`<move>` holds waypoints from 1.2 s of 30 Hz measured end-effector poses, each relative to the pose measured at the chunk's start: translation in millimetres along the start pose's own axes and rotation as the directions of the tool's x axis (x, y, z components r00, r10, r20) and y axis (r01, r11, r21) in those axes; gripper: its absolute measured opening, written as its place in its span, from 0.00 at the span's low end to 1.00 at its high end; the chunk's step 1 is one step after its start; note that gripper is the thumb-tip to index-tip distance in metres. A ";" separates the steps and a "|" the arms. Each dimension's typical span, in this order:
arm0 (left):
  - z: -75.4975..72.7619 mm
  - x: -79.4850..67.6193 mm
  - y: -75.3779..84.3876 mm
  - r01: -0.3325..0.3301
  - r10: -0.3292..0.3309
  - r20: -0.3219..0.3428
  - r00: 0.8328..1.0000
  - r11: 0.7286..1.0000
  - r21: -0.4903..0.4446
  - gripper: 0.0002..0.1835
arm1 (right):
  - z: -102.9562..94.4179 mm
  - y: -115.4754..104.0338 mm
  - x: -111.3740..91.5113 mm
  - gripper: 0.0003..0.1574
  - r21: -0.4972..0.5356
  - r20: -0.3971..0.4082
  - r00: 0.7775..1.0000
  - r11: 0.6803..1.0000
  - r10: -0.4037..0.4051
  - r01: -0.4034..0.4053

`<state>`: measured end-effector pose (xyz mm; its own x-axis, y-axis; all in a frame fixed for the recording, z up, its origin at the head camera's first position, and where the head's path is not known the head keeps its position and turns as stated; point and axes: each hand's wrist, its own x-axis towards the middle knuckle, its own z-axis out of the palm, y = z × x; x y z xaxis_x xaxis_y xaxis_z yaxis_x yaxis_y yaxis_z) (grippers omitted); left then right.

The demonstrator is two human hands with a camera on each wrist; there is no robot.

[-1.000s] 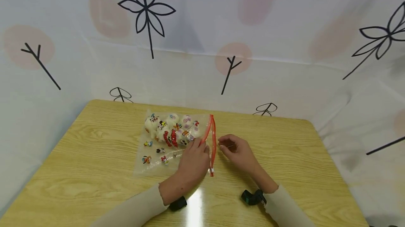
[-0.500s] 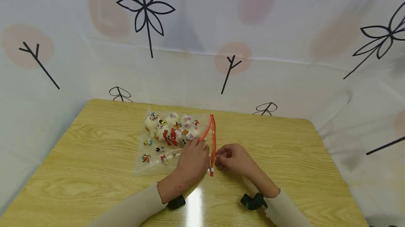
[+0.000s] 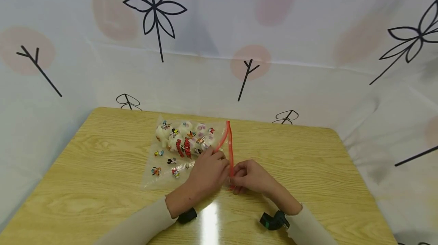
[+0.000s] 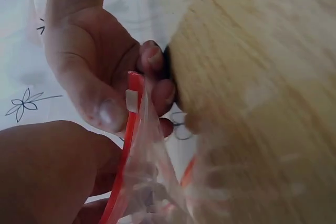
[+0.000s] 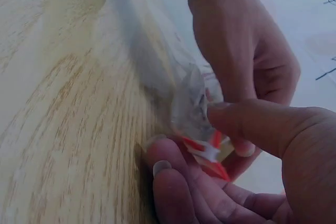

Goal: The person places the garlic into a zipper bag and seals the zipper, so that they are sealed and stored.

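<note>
A clear zip bag (image 3: 162, 176) printed with small cartoon figures lies on the table, its red-edged mouth (image 3: 230, 146) facing right and parted. Several rounded white things (image 3: 186, 128) with pale purple marks show through its far part. My left hand (image 3: 209, 171) lies across the near part of the bag and grips it at the mouth, fingers curled by the red strip. At the near end of that strip, my right hand (image 3: 251, 176) pinches the corner between thumb and fingers. A whitish slider (image 5: 209, 153) sits on the strip there, between the right thumb and fingers.
The wooden table (image 3: 308, 161) has a cloth backdrop (image 3: 212, 81) with line-drawn plants along its back and sides. A dark wrist camera (image 3: 273, 220) is strapped on the right wrist, another (image 3: 187, 215) on the left.
My right hand has come nearer and left, from beside the bag's mouth onto the near end of the red strip, and its fingers have closed there. The left hand stays nearly in place.
</note>
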<state>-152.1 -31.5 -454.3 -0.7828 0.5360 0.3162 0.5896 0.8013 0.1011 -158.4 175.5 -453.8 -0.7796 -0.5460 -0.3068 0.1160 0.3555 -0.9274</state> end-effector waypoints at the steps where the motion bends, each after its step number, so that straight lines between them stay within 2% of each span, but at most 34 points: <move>1: -1.3 -0.2 -0.1 -0.016 0.016 -0.013 1.000 1.000 -0.010 0.12 | -0.1 1.0 0.3 0.10 0.001 0.003 1.000 1.000 -0.007 0.007; 6: -14.7 -9.4 2.8 -0.057 0.053 -0.046 0.998 0.994 -0.093 0.10 | -1.2 6.7 3.7 0.08 0.029 0.011 1.000 0.999 -0.017 0.017; 11: -26.5 -24.2 7.8 -0.110 0.082 -0.146 0.986 0.975 -0.195 0.10 | -4.0 11.6 6.9 0.09 0.070 0.023 1.000 0.998 -0.003 0.002; 14: -28.4 -33.8 11.9 -0.110 0.069 -0.140 0.988 0.945 -0.308 0.11 | -4.3 12.6 7.4 0.10 0.106 0.032 0.999 0.994 0.000 -0.003; 16: -28.2 -40.6 15.2 -0.079 0.050 -0.079 0.996 0.898 -0.433 0.11 | -4.4 13.7 7.8 0.10 0.122 0.037 0.999 0.992 0.000 -0.004; 19: -25.2 -48.9 20.8 -0.004 0.028 0.030 0.999 0.787 -0.616 0.09 | -4.7 15.2 7.8 0.11 0.129 0.038 0.999 0.992 -0.006 0.001; 20: -23.1 -51.1 22.4 0.023 0.027 0.065 0.998 0.741 -0.671 0.08 | -4.9 15.6 7.8 0.11 0.128 0.037 0.999 0.992 -0.008 0.003; 22: -18.1 -54.4 25.6 0.090 0.027 0.137 0.990 0.631 -0.771 0.06 | -5.3 16.6 7.8 0.12 0.117 0.030 0.999 0.993 -0.017 0.013; 24: -12.5 -56.5 28.5 0.167 0.033 0.213 0.977 0.504 -0.847 0.06 | -5.6 17.3 7.7 0.13 0.113 0.026 0.999 0.993 -0.024 0.021; 26: -6.5 -57.8 30.8 0.261 0.043 0.293 0.955 0.348 -0.900 0.08 | -5.6 17.9 7.8 0.15 0.113 0.026 0.999 0.993 -0.035 0.032; 29: 2.3 -57.1 31.9 0.379 0.052 0.388 0.920 0.124 -0.917 0.12 | -5.0 19.0 8.5 0.16 0.116 0.025 0.998 0.992 -0.057 0.054; 30: 5.2 -56.3 31.5 0.403 0.056 0.406 0.912 0.058 -0.913 0.13 | -4.6 19.0 8.6 0.16 0.121 0.027 0.998 0.991 -0.065 0.062; 31: 8.7 -55.4 31.3 0.417 0.055 0.416 0.908 0.004 -0.909 0.13 | -4.9 20.2 8.8 0.16 0.115 0.029 0.997 0.991 -0.077 0.073; 32: 12.1 -54.4 31.0 0.424 0.057 0.421 0.905 -0.038 -0.905 0.14 | -5.0 21.3 9.1 0.15 0.110 0.030 0.996 0.991 -0.086 0.082; 33: 15.0 -53.6 30.4 0.428 0.064 0.424 0.903 -0.067 -0.901 0.15 | -5.3 22.4 9.3 0.15 0.113 0.033 0.995 0.990 -0.094 0.090; 34: 17.4 -52.7 29.9 0.427 0.075 0.422 0.904 -0.084 -0.900 0.15 | -5.7 23.6 9.6 0.15 0.116 0.035 0.995 0.989 -0.098 0.094; 36: 21.9 -51.6 29.0 0.417 0.109 0.408 0.907 -0.087 -0.905 0.16 | -6.6 26.2 10.2 0.14 0.131 0.037 0.993 0.986 -0.112 0.106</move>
<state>-98.9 -30.1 -488.4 -0.7266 0.6815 -0.0871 -0.1976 -0.0859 0.9765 -167.4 184.2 -479.8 -0.7644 -0.6099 -0.2091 0.1122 0.1936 -0.9747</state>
